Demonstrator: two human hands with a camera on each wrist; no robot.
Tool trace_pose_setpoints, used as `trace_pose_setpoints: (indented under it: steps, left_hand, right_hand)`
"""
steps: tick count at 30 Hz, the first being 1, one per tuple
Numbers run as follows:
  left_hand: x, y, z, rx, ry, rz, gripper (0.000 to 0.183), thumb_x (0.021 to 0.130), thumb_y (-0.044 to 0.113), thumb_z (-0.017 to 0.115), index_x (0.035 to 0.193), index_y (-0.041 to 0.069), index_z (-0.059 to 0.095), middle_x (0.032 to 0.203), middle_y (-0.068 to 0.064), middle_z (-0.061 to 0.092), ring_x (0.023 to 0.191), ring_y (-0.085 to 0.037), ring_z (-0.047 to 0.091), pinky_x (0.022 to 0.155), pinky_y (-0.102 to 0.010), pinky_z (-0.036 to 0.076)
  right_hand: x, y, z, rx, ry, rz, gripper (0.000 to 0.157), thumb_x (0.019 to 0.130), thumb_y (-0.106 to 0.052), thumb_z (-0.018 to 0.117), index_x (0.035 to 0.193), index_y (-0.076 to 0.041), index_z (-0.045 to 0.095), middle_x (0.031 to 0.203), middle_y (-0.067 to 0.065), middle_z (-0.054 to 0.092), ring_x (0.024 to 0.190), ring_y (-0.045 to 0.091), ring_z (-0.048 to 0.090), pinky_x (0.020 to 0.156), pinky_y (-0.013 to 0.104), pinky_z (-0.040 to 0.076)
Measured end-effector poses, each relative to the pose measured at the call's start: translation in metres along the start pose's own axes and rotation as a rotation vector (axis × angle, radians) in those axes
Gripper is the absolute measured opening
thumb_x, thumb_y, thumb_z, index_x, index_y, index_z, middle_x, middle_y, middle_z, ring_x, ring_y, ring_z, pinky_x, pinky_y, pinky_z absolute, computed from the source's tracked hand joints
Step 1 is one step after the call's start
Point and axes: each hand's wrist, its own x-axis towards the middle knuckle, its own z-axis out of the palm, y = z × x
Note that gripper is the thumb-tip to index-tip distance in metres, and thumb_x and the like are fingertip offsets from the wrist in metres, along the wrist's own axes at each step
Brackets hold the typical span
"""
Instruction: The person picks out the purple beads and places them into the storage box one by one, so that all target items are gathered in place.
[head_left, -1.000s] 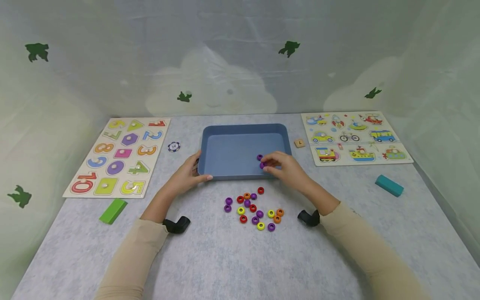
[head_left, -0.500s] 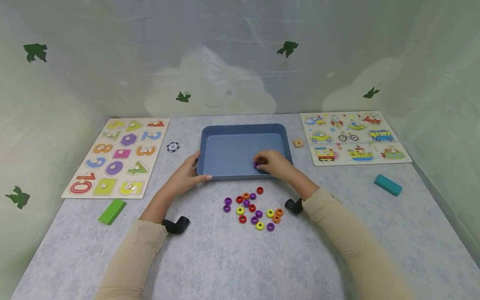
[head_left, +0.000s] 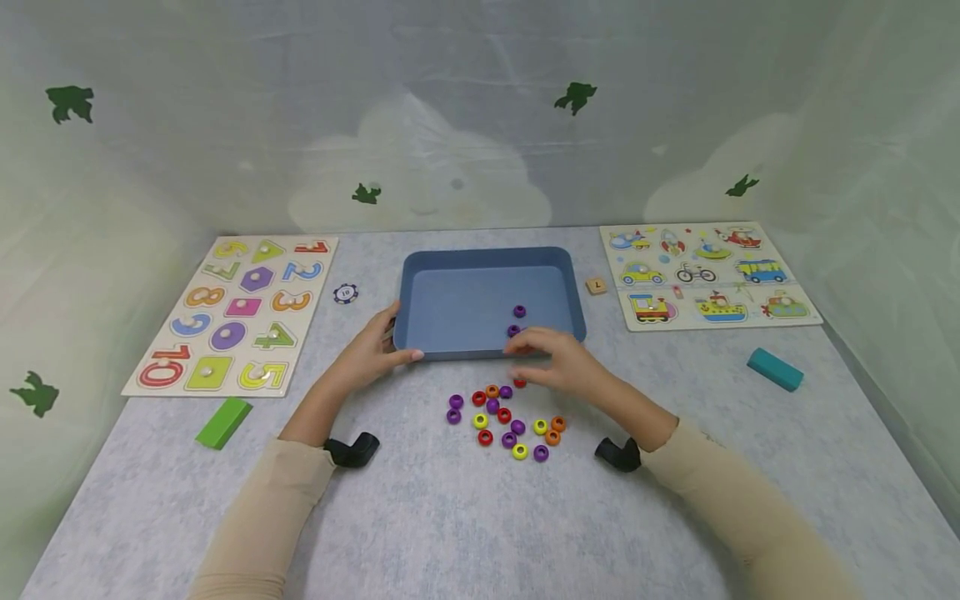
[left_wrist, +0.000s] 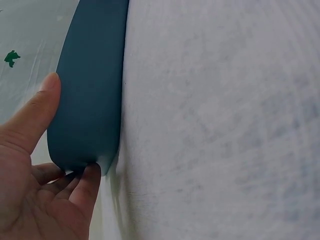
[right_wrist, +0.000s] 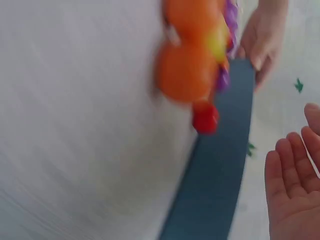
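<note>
- Half a second ago, the right hand [head_left: 555, 358] was down inside the blue tray [head_left: 457, 304] with its fingers round a purple bead; now it is hanging over the tray's near edge.
- Its fingers are spreading apart from the thumb, a little bent, and they are holding nothing.
- Two purple beads [head_left: 519, 311] are showing inside the tray now, close together, near its right near corner.
- The left hand [head_left: 372, 350] is staying where it was, gripping the tray's left near corner, with its thumb on the near side and its fingers bending round the left side.
- The tray is sitting flat toward the table's [head_left: 420, 525] far edge; it has round corners and a low wall.
- The loose beads [head_left: 504, 415] are lying on the table in front of the tray's near edge. They are round and shiny, with holes, in red, orange, yellow and purple.
- A round chip [head_left: 346, 293] beside the tray's left edge is showing "10".
- The number board [head_left: 242, 307], at the table's left far corner, is showing 1, 3, 4, 5, 8 and 10.
- A wooden tile [head_left: 596, 286] by the tray's right edge is showing one mark; I cannot tell which letter.
</note>
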Motion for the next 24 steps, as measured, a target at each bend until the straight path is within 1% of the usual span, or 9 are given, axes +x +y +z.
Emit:
trace_pose_setpoints:
  steps: [2, 4, 6, 10, 14, 16, 18, 21, 24]
  left_hand:
    - [0.0, 0.0, 0.0, -0.005, 0.001, 0.003, 0.097, 0.068, 0.041, 0.063, 0.134, 0.01, -0.001, 0.136, -0.014, 0.004, 0.12, -0.029, 0.016, 0.093, -0.035, 0.03]
    - [0.0, 0.0, 0.0, -0.01, 0.0, 0.009, 0.097, 0.068, 0.04, 0.063, 0.134, 0.009, -0.001, 0.136, -0.014, 0.003, 0.12, -0.029, 0.016, 0.093, -0.035, 0.03]
    - [0.0, 0.0, 0.0, -0.013, 0.0, 0.014, 0.097, 0.068, 0.04, 0.063, 0.134, 0.009, -0.001, 0.136, -0.015, 0.003, 0.12, -0.03, 0.016, 0.093, -0.035, 0.03]
    - [-0.001, 0.0, 0.001, -0.019, 0.002, 0.018, 0.097, 0.067, 0.04, 0.063, 0.134, 0.008, -0.001, 0.136, -0.015, 0.003, 0.12, -0.03, 0.016, 0.092, -0.036, 0.03]
    - [-0.001, 0.001, 0.001, -0.029, 0.004, 0.023, 0.097, 0.068, 0.038, 0.063, 0.133, 0.007, -0.001, 0.136, -0.016, 0.002, 0.12, -0.031, 0.015, 0.092, -0.037, 0.03]
    - [-0.001, 0.001, 0.001, -0.031, 0.003, 0.023, 0.097, 0.068, 0.037, 0.063, 0.133, 0.006, -0.001, 0.136, -0.016, 0.002, 0.12, -0.031, 0.015, 0.092, -0.037, 0.03]
    - [-0.001, 0.001, 0.001, -0.03, 0.004, 0.023, 0.097, 0.068, 0.038, 0.064, 0.133, 0.006, -0.001, 0.136, -0.016, 0.002, 0.12, -0.031, 0.015, 0.093, -0.037, 0.03]
    - [0.0, 0.001, 0.002, -0.024, 0.005, 0.017, 0.097, 0.068, 0.039, 0.063, 0.133, 0.006, -0.001, 0.136, -0.015, 0.002, 0.12, -0.03, 0.015, 0.093, -0.036, 0.03]
    - [0.0, 0.001, 0.002, -0.018, 0.005, 0.015, 0.097, 0.068, 0.038, 0.063, 0.133, 0.006, -0.001, 0.136, -0.015, 0.002, 0.12, -0.03, 0.015, 0.093, -0.036, 0.029]
  right_hand:
    - [-0.005, -0.001, 0.006, 0.0, -0.055, 0.023, 0.026, 0.073, -0.016, 0.064, 0.097, -0.007, 0.058, 0.095, 0.003, 0.056, 0.087, 0.019, 0.051, 0.074, 0.033, 0.045]
    - [-0.009, 0.0, 0.012, -0.027, -0.106, 0.064, 0.027, 0.074, -0.019, 0.063, 0.098, -0.008, 0.058, 0.097, 0.0, 0.055, 0.088, 0.014, 0.05, 0.076, 0.029, 0.044]
    - [-0.01, 0.003, 0.017, -0.066, -0.144, 0.109, 0.027, 0.074, -0.021, 0.062, 0.099, -0.011, 0.058, 0.097, -0.006, 0.054, 0.088, 0.008, 0.048, 0.076, 0.024, 0.043]
    - [-0.011, 0.01, 0.024, -0.129, -0.18, 0.139, 0.023, 0.075, -0.021, 0.061, 0.097, -0.016, 0.059, 0.095, -0.012, 0.053, 0.086, 0.002, 0.047, 0.073, 0.018, 0.042]
    - [-0.011, 0.012, 0.028, -0.15, -0.202, 0.149, 0.02, 0.076, -0.02, 0.06, 0.096, -0.018, 0.06, 0.093, -0.012, 0.054, 0.085, 0.002, 0.047, 0.072, 0.018, 0.042]
    - [-0.011, 0.01, 0.027, -0.137, -0.195, 0.155, 0.02, 0.077, -0.02, 0.059, 0.096, -0.017, 0.06, 0.093, -0.012, 0.054, 0.084, 0.001, 0.047, 0.071, 0.017, 0.042]
    - [-0.01, 0.008, 0.025, -0.106, -0.164, 0.153, 0.019, 0.077, -0.018, 0.059, 0.096, -0.016, 0.06, 0.092, -0.012, 0.054, 0.082, 0.001, 0.048, 0.069, 0.016, 0.043]
    - [-0.005, 0.005, 0.016, -0.062, -0.078, 0.123, 0.02, 0.077, -0.015, 0.059, 0.096, -0.012, 0.06, 0.091, -0.011, 0.054, 0.081, 0.001, 0.049, 0.067, 0.018, 0.045]
    - [0.005, 0.007, 0.004, -0.056, 0.02, 0.107, 0.021, 0.077, -0.014, 0.058, 0.098, -0.009, 0.059, 0.091, -0.007, 0.054, 0.081, 0.005, 0.051, 0.068, 0.023, 0.046]
